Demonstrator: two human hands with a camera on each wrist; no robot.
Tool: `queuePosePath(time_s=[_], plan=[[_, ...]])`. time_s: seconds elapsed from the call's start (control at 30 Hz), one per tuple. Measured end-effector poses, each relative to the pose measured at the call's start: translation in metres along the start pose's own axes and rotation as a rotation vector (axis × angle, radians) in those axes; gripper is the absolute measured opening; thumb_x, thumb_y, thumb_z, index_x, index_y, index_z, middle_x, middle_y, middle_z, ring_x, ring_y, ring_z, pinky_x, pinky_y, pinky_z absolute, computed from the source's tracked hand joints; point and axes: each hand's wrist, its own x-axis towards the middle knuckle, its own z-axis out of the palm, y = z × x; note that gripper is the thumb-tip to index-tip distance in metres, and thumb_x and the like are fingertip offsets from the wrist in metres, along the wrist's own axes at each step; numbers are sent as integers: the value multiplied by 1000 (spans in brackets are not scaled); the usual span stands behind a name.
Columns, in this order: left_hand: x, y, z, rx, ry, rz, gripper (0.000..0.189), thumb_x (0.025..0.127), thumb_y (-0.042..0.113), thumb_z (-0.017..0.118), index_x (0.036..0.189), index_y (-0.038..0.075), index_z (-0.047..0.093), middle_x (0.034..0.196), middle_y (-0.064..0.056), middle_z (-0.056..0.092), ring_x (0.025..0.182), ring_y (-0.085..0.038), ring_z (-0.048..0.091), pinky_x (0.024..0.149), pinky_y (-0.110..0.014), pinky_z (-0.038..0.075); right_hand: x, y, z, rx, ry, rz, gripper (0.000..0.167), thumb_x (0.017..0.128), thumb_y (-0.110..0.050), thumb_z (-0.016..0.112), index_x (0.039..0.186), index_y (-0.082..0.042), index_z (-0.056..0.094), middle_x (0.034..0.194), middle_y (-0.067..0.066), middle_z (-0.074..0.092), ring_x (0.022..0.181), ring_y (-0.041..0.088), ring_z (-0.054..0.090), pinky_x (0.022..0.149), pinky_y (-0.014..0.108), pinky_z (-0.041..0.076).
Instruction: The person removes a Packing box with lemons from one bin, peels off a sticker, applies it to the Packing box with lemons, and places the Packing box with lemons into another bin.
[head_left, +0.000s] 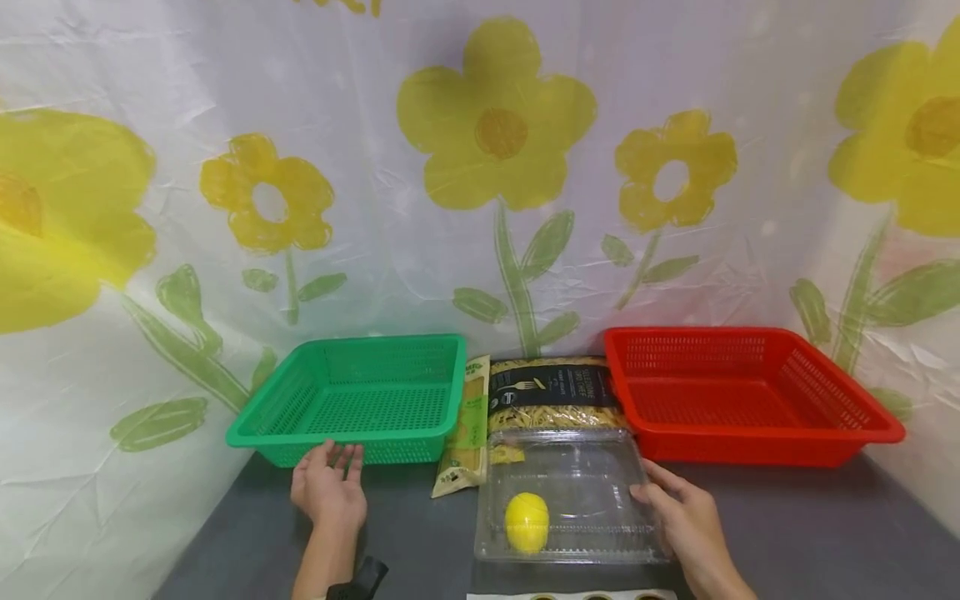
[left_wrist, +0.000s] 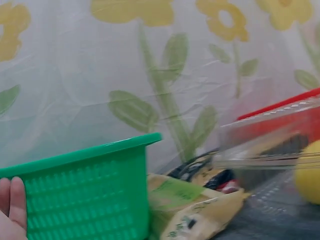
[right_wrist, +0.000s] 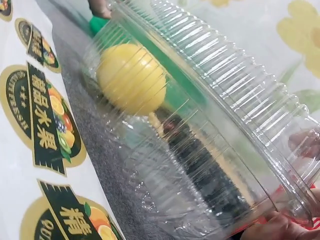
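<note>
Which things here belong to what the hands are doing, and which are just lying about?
Likely in use:
clear container, gripped by the right hand
yellow object inside it
green basket, with the left hand at its front

Seemingly just lying about:
red basket
pasta bag
tan packet
label sheet

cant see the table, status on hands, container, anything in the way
Left hand at front of green basket. Right hand grips right edge of clear container. Yellow oval item inside. Pasta bag behind, possibly in the way.
</note>
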Motion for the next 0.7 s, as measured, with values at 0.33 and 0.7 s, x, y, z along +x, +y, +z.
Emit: queuePosePath(time_s=[0.33,0.7], plan=[[-22,-16,10,359,19,111,10,104,20,54,103,13,47,92,-4,48,62,-12,50,56,-31,53,-5,-13,-16,-374,36,-165,52,95,-36,70,140,-10,62,97,6,73,77,16,62,63,30,49],[-58,-29,8,702,-348,250,12,99,7,62,89,0,57,63,-5,53,51,-18,52,48,-31,51,-34,-35,-11,-275,241,-408,20,93,-16,74,113,-15,74,99,0,73,71,10,59,54,26,52]])
